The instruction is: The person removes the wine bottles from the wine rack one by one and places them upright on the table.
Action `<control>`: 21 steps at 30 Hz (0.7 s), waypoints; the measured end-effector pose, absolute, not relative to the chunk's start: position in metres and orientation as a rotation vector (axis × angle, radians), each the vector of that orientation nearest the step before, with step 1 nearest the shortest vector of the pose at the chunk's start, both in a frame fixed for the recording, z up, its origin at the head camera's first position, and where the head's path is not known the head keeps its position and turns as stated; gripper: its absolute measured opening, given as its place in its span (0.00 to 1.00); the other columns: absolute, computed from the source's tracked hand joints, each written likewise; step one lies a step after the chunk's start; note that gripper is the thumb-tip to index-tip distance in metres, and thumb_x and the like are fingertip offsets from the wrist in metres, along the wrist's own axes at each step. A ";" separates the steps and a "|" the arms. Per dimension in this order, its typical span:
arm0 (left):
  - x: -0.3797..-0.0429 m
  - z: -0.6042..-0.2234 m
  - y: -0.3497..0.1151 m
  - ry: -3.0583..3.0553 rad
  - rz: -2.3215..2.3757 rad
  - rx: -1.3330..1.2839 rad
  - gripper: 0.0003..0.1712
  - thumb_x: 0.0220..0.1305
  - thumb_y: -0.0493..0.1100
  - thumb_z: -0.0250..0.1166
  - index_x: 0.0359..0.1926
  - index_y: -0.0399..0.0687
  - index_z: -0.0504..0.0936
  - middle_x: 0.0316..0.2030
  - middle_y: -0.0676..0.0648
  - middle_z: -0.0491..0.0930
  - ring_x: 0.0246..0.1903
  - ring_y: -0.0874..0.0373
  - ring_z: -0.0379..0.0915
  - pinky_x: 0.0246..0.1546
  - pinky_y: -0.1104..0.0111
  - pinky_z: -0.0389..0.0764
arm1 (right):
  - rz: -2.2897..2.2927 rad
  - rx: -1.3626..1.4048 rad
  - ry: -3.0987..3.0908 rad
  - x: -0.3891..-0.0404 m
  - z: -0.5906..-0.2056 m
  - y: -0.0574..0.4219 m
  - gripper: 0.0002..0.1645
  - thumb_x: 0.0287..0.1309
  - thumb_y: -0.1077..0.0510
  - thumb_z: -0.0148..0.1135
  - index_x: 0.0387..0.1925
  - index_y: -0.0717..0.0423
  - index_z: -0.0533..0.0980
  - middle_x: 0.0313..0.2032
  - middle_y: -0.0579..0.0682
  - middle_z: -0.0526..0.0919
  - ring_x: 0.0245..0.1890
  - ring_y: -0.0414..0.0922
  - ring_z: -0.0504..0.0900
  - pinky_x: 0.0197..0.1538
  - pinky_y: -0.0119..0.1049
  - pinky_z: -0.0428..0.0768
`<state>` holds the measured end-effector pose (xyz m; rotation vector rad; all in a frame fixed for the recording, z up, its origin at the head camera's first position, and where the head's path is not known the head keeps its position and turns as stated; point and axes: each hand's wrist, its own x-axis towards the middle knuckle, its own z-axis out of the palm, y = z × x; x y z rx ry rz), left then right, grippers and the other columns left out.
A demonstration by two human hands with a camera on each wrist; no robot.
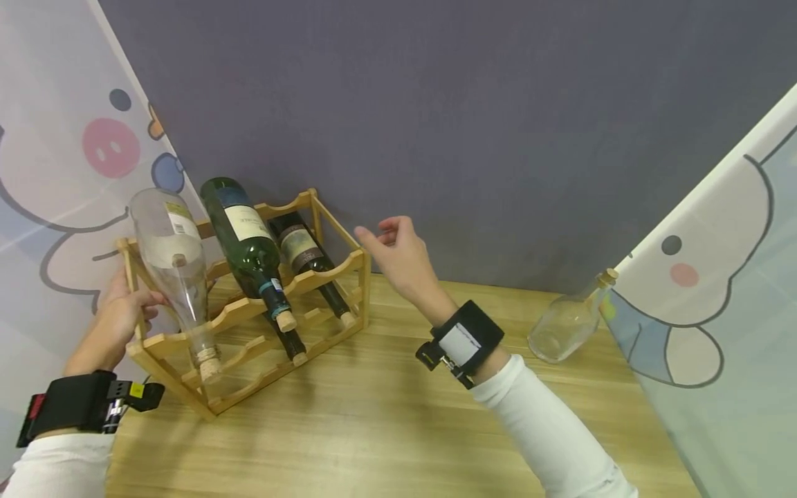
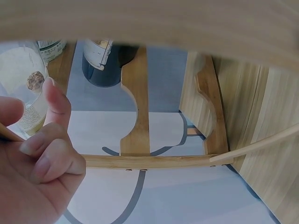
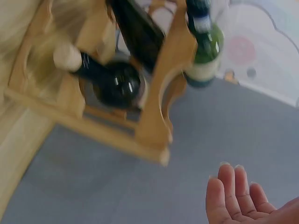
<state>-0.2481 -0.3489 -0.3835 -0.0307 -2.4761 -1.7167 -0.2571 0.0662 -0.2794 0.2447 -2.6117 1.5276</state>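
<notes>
A wooden wine rack (image 1: 249,311) stands at the left of the table. My left hand (image 1: 121,311) grips its left end; in the left wrist view, a strip of wood shows between the thumb and the curled fingers (image 2: 51,154). On top lie a clear corked bottle (image 1: 168,242) and a green wine bottle (image 1: 245,235), corks towards me. A dark labelled wine bottle (image 1: 299,245) lies at the right, and another dark bottle neck (image 1: 290,342) shows lower down. My right hand (image 1: 401,259) is just off the rack's right end, holding nothing, its fingers loosely bent.
A squat clear bottle (image 1: 563,328) with a cork stands at the right of the wooden table (image 1: 349,429). Behind runs a grey wall (image 1: 473,138). Panels with cartoon drawings close in the left (image 1: 50,173) and right (image 1: 735,277) sides.
</notes>
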 end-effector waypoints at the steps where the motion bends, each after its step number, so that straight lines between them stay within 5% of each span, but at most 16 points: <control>1: -0.249 -0.384 -0.350 -2.454 -1.752 -0.045 0.22 0.69 0.30 0.45 0.51 0.65 0.60 0.25 0.63 0.76 0.20 0.64 0.65 0.19 0.69 0.66 | 1.530 0.255 -2.630 -0.256 -0.282 0.061 0.35 0.63 0.35 0.57 0.60 0.54 0.66 0.49 0.52 0.79 0.49 0.47 0.79 0.50 0.41 0.77; 11: -0.250 -0.384 -0.353 -2.414 -1.806 -0.081 0.28 0.69 0.31 0.45 0.64 0.60 0.54 0.25 0.61 0.76 0.17 0.63 0.63 0.16 0.68 0.63 | 1.490 0.381 -2.778 -0.242 -0.301 0.017 0.40 0.61 0.32 0.58 0.62 0.54 0.63 0.43 0.48 0.79 0.37 0.43 0.79 0.40 0.36 0.76; 18: -0.249 -0.385 -0.351 -2.436 -1.779 -0.057 0.28 0.69 0.30 0.46 0.63 0.61 0.55 0.25 0.62 0.76 0.18 0.63 0.64 0.17 0.69 0.64 | 1.447 0.400 -2.934 -0.231 -0.313 -0.004 0.47 0.59 0.29 0.58 0.66 0.54 0.60 0.28 0.43 0.75 0.19 0.38 0.70 0.24 0.32 0.68; 21: -0.248 -0.384 -0.350 -2.466 -1.743 -0.041 0.28 0.70 0.31 0.45 0.65 0.59 0.53 0.26 0.62 0.75 0.19 0.64 0.64 0.18 0.69 0.65 | 1.446 0.410 -2.969 -0.227 -0.317 -0.010 0.48 0.58 0.28 0.58 0.66 0.56 0.61 0.26 0.44 0.76 0.18 0.38 0.70 0.22 0.32 0.67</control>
